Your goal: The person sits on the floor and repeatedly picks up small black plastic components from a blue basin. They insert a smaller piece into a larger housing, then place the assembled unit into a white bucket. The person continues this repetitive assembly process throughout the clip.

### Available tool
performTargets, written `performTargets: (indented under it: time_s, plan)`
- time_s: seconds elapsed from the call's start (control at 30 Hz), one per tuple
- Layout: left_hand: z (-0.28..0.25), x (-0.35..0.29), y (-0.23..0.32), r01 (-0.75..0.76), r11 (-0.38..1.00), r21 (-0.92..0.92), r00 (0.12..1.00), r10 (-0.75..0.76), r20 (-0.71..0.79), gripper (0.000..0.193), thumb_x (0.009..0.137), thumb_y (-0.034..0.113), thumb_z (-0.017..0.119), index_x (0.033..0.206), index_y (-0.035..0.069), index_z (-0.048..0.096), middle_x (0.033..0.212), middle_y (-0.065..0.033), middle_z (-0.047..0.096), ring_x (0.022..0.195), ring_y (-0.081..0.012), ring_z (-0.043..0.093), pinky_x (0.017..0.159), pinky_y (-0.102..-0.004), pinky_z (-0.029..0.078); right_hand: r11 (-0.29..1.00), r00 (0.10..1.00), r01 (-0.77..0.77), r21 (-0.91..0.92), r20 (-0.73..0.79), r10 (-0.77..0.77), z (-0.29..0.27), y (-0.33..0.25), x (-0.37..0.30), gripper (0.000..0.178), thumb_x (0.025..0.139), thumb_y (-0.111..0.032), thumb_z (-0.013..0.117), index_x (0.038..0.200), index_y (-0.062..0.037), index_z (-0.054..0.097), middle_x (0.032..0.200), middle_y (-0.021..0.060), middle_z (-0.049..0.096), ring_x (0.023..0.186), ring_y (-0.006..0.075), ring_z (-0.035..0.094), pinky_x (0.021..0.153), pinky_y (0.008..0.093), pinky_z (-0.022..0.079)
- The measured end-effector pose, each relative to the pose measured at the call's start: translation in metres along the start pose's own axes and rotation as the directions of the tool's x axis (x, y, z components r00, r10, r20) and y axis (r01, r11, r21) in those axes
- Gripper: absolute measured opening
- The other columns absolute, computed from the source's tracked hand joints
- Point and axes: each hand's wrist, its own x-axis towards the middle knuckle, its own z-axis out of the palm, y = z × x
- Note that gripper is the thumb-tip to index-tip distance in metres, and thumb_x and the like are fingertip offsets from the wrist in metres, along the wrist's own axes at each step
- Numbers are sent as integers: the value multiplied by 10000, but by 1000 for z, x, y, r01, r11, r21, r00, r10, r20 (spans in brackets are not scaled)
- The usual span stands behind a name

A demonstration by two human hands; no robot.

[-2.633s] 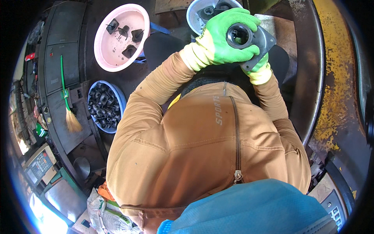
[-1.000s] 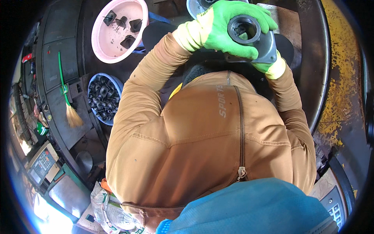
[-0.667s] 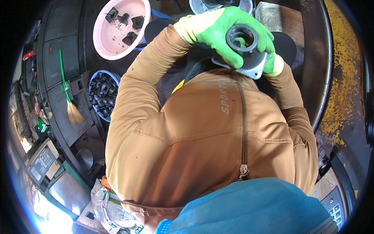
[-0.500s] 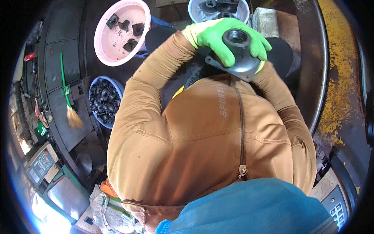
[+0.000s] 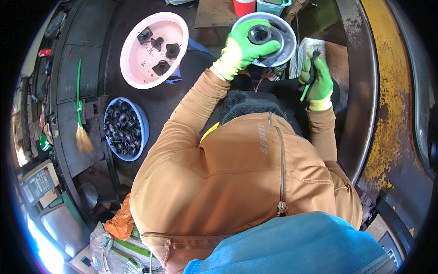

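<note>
Both my hands wear green gloves with yellowish cuffs. At upper centre my left hand [image 5: 246, 48] is closed around a black moulded part [image 5: 259, 34] with a round collar, over a pale basin [image 5: 290, 51]. Other dark pieces show inside that basin, partly covered by the hand. Farther right, my right hand [image 5: 320, 82] grips a slim black tool [image 5: 313, 66] with a green end; its exact kind is unclear. The two hands are well apart.
A pink basin [image 5: 131, 68] with several black parts stands at the upper left. Below it is a blue basin [image 5: 145, 130] full of small black parts. A green-handled broom [image 5: 79, 91] hangs on the left cabinet. A worn yellow machine frame [image 5: 388, 114] borders the right.
My left hand has carried the black part forward from near my chest to the pale basin. My right hand has left the part and moved right, and the slim tool now shows in it.
</note>
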Motion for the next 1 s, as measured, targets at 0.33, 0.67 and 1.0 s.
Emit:
performTargets:
  time_s: [0.33, 0.67, 1.0]
  plan:
    - [-1, 5, 33, -335, 726, 600, 936, 187, 297, 384, 682, 306, 822, 977, 90, 703, 851, -138, 701, 789, -323, 686, 695, -411, 540, -421, 474, 724, -546, 838, -270, 18, -30, 25, 276, 851, -83, 646, 1126, -64, 664, 1166, 77, 657, 933, 300, 662, 781, 385, 553]
    - [3, 2, 61, -466, 640, 611, 884, 314, 346, 277, 678, 317, 789, 761, 96, 645, 724, -107, 623, 698, -338, 600, 655, -432, 450, -249, 647, 706, -663, 747, -154, 21, -28, 33, 326, 906, -178, 655, 1226, -115, 654, 1115, 92, 696, 928, 275, 679, 769, 349, 549]
    - [6, 4, 65, -416, 547, 727, 904, 333, 267, 213, 664, 168, 756, 829, 103, 638, 803, -97, 619, 748, -336, 569, 654, -430, 446, -297, 545, 759, -580, 815, -200, 3, -4, 39, 466, 806, -101, 667, 1267, -71, 606, 1308, 85, 598, 1041, 278, 652, 820, 360, 570]
